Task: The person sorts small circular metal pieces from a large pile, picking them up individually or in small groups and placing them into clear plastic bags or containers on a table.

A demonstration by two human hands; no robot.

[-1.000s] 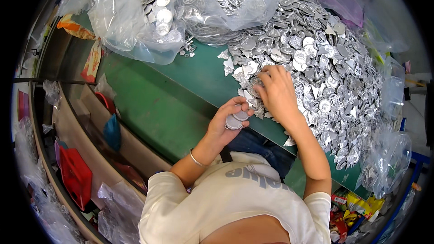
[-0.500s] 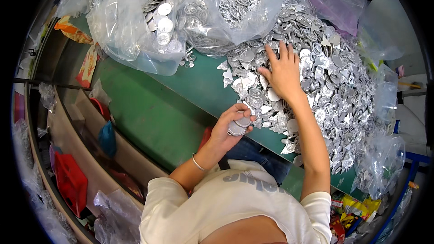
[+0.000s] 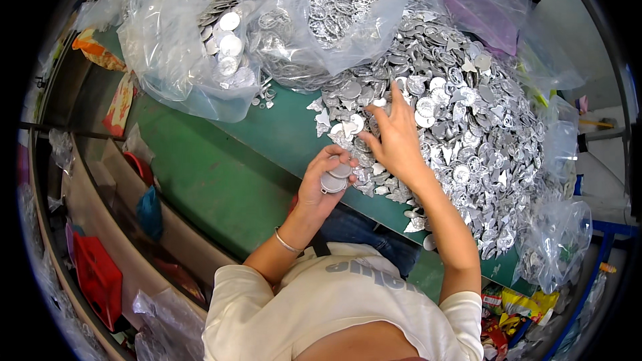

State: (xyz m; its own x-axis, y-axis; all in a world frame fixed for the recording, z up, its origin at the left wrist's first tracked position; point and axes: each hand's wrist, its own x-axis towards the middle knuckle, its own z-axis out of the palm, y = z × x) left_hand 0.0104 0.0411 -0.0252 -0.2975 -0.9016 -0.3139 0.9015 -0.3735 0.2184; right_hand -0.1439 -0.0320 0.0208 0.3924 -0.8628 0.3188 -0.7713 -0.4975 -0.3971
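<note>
My left hand [image 3: 319,184] is closed round a couple of round, flat grey metal discs [image 3: 334,181], held at the near edge of the green table. Over the left part of a large heap of silvery metal pieces [image 3: 495,154], my right hand [image 3: 400,139] reaches with its fingers apart, the index finger stretched away from me. A small bright piece [image 3: 380,102] lies close to its fingertips; whether they touch it I cannot tell. The heap mixes round discs with star-like and other cut shapes.
Clear plastic bags of discs [image 3: 229,45] and openwork metal pieces [image 3: 338,17] stand at the far side. The green table [image 3: 267,127] runs along the front. At left are wooden trays [image 3: 124,187] with a red plastic bin [image 3: 98,274]; colourful packets [image 3: 521,304] lie lower right.
My right hand has drawn nearer and slightly left over the heap, its fingers less spread. The left hand keeps its discs. The whole view has shifted a little.
</note>
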